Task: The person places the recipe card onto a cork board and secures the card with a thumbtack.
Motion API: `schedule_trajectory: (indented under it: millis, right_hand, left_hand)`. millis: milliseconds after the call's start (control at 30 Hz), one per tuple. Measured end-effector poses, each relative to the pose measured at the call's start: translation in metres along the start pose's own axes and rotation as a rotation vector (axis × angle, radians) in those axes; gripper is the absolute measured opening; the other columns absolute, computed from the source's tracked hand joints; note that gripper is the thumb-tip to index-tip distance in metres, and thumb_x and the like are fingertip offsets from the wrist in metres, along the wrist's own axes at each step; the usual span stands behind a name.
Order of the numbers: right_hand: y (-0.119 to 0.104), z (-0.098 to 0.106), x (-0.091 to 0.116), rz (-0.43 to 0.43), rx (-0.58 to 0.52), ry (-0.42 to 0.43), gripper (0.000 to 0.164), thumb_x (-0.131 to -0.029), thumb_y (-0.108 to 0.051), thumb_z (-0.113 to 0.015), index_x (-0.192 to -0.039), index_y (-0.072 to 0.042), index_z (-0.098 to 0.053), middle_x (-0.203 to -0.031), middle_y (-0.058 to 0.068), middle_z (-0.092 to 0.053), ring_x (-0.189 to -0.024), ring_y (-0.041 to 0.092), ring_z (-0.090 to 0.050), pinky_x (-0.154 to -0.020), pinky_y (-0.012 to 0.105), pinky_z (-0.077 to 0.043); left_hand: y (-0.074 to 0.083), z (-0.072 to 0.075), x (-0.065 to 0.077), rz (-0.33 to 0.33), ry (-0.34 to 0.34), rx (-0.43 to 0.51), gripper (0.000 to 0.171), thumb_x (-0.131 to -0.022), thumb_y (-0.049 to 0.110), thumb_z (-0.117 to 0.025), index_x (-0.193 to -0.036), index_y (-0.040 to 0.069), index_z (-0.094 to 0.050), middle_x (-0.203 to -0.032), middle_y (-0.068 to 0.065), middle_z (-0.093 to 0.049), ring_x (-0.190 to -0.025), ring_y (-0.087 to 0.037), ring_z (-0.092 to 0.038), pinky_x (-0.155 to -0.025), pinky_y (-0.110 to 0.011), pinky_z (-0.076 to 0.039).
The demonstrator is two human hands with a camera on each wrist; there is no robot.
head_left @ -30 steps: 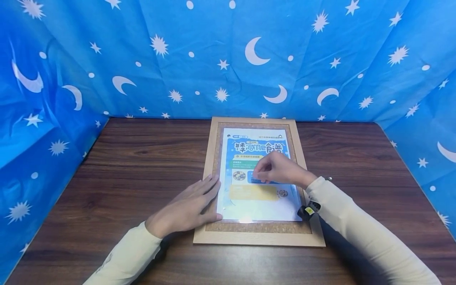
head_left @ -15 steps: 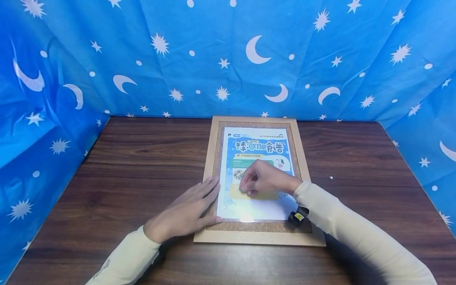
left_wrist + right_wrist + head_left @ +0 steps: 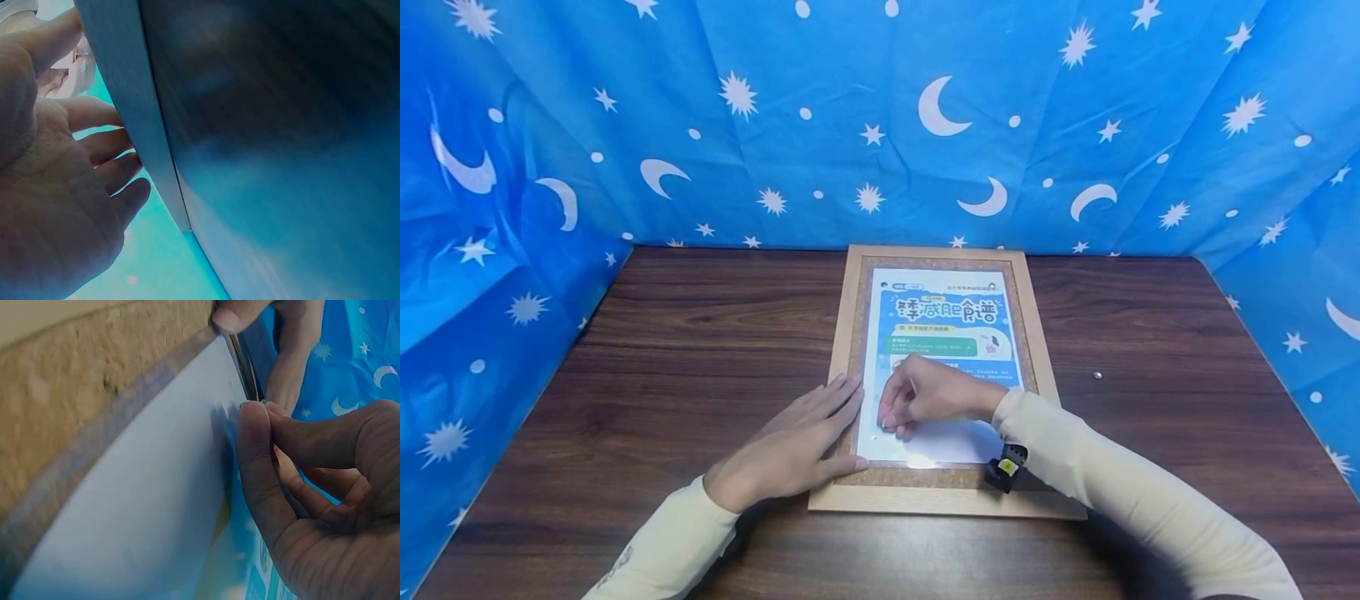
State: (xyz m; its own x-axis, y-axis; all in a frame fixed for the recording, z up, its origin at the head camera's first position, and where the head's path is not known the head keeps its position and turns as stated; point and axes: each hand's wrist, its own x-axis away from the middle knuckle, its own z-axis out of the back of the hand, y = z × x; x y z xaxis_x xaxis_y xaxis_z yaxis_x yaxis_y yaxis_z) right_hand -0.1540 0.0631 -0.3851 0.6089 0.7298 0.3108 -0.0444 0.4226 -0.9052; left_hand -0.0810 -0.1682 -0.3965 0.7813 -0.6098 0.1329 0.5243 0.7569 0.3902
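A wood-framed cork board lies on the table, bearing a glossy printed sheet with a clear edge. Small round tacks show at the sheet's two top corners. My right hand pinches a small silver thumbtack between thumb and index finger, close over the sheet's lower left part; the fingertips hide most of the tack. My left hand rests with extended fingers along the board's left side, its fingertips on the frame and thumb at the sheet's lower left corner.
Another small silver tack lies on the dark wooden table, right of the board. A blue curtain with white moons and stars hangs behind and at both sides. A black wrist camera sits under my right wrist.
My right hand has moved left and toward me across the sheet, from its middle to its lower left part. The left hand has stayed in place.
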Motion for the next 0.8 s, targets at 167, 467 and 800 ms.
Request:
schedule_trajectory:
  millis: [167,467,800]
  right_hand:
    - [0.001,-0.006,-0.003,0.005,-0.007,-0.019,0.013,-0.087,0.016,-0.066,-0.091,0.006,-0.072,-0.079,0.013,-0.075,-0.065,0.021,-0.072,-0.067,0.034,-0.062]
    - [0.001,-0.011,-0.009,0.018,0.039,-0.028,0.015,-0.086,0.017,-0.066,-0.086,0.005,-0.074,-0.074,0.011,-0.074,-0.060,0.018,-0.069,-0.062,0.033,-0.062]
    - [-0.008,-0.015,-0.012,0.009,0.100,-0.024,0.018,-0.084,0.018,-0.064,-0.081,0.004,-0.075,-0.069,0.011,-0.073,-0.056,0.019,-0.069,-0.057,0.032,-0.061]
  left_hand:
    - [0.000,0.000,-0.001,0.010,-0.010,0.004,0.084,-0.099,0.053,-0.059,-0.157,-0.001,-0.030,-0.167,-0.015,-0.019,-0.154,-0.032,-0.015,-0.123,-0.053,-0.018]
    - [0.000,0.000,-0.001,0.003,-0.004,-0.007,0.084,-0.099,0.053,-0.060,-0.156,-0.003,-0.032,-0.166,-0.017,-0.020,-0.154,-0.034,-0.016,-0.122,-0.053,-0.019]
    - [0.000,0.000,-0.001,-0.015,0.010,-0.025,0.084,-0.098,0.051,-0.062,-0.155,-0.004,-0.033,-0.165,-0.019,-0.022,-0.153,-0.035,-0.017,-0.122,-0.054,-0.019]
